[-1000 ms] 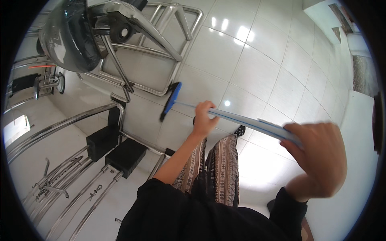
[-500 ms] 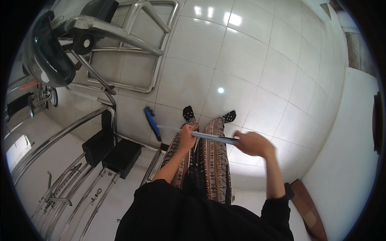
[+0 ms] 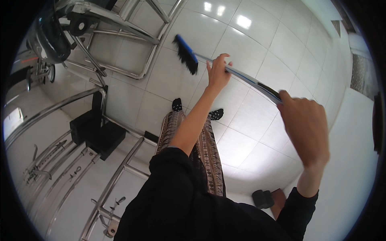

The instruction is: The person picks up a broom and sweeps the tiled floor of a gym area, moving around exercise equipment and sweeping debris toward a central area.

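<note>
Above the white tiled floor (image 3: 257,48), both hands, left hand (image 3: 217,73) and right hand (image 3: 306,125), grip the broom (image 3: 225,66).

The glossy white tiled floor (image 3: 249,48) reflects ceiling lights, and a shiny chrome tubular exercise machine (image 3: 120,36) stands on the left.

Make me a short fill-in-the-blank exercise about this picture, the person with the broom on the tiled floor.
1. Both hands, the left hand and the right hand, grip the handle of a ____.
2. The broom head has black bristles and a ____ back.
3. The floor is laid with glossy ____ tiles.
4. The hand nearer the bristles is the ____ hand.

Missing words: broom; blue; white; left
</note>
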Available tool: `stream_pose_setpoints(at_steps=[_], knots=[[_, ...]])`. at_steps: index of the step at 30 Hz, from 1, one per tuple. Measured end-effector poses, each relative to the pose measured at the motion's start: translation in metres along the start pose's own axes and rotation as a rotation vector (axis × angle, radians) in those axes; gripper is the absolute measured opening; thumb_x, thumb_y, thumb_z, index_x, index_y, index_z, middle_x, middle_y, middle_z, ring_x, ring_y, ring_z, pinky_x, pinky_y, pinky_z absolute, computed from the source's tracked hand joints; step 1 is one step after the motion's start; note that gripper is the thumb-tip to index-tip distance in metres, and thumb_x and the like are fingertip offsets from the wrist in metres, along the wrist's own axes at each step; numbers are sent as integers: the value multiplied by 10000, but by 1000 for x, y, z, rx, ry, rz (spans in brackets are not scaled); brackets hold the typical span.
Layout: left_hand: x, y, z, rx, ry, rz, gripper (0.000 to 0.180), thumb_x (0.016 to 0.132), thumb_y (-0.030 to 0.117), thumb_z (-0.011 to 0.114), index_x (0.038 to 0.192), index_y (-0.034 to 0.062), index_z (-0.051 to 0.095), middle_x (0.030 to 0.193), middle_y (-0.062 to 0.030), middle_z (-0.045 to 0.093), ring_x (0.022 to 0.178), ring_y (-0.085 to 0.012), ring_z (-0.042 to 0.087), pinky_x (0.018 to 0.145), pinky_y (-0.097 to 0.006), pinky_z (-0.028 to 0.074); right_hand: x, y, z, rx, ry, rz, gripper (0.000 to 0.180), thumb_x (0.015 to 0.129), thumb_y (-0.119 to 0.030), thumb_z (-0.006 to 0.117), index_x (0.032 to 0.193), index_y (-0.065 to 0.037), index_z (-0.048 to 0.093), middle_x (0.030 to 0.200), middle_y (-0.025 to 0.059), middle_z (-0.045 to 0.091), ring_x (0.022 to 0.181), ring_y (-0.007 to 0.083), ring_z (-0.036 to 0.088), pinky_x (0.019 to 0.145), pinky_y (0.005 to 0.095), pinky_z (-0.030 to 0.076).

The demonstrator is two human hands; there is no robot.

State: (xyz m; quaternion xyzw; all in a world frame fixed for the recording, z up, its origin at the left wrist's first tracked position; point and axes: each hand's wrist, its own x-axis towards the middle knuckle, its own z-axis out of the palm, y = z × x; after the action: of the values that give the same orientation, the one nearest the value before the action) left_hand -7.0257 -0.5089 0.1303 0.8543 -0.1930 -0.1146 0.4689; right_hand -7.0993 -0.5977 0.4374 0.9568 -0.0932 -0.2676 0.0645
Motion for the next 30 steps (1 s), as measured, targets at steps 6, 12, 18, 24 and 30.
stream_pose_setpoints(at_steps=[6, 12, 18, 24, 30], knots=[[-50, 40, -40, 141, -196, 48, 185, 665, 135, 655, 822, 137, 557, 736, -3, 536, 813, -217, 517, 809, -393, 343, -21, 81, -5, 311, -212, -81, 177, 811, -133, 574, 961, -43, 601, 687, 145, 614, 572, 278, 592, 538, 338, 449], [-193, -110, -10, 208, -174, -468, 475, 633, 121, 690, 1069, 132, 503, 786, -26, 527, 791, -232, 520, 764, -422, 367, 50, 2, 150, 275, -277, -399, 127, 798, -150, 514, 775, -81, 618, 624, 110, 600, 611, 267, 602, 562, 376, 468], [-131, -74, 74, 2, 82, -204, 601, 612, 63, 668, 1171, 113, 453, 892, -70, 492, 842, -232, 513, 789, -350, 386, 41, 61, 123, 117, -202, -216, 83, 788, -106, 527, 768, -56, 591, 604, 111, 584, 602, 267, 594, 574, 376, 465], [3, 22, 99, 106, -50, -76, 528, 633, 28, 651, 1107, 185, 479, 912, -22, 494, 973, -248, 472, 956, -609, 188, -2, 77, 61, -114, 51, 90, 152, 822, -158, 564, 910, -34, 559, 638, 89, 569, 514, 201, 572, 464, 289, 427], [30, 71, 140, 101, -247, 333, 242, 650, 140, 669, 858, 139, 547, 812, -41, 531, 916, -266, 498, 942, -569, 250, -80, 87, 117, 416, -15, 480, 209, 875, -172, 504, 989, 1, 536, 685, 152, 575, 561, 265, 578, 524, 357, 441]])
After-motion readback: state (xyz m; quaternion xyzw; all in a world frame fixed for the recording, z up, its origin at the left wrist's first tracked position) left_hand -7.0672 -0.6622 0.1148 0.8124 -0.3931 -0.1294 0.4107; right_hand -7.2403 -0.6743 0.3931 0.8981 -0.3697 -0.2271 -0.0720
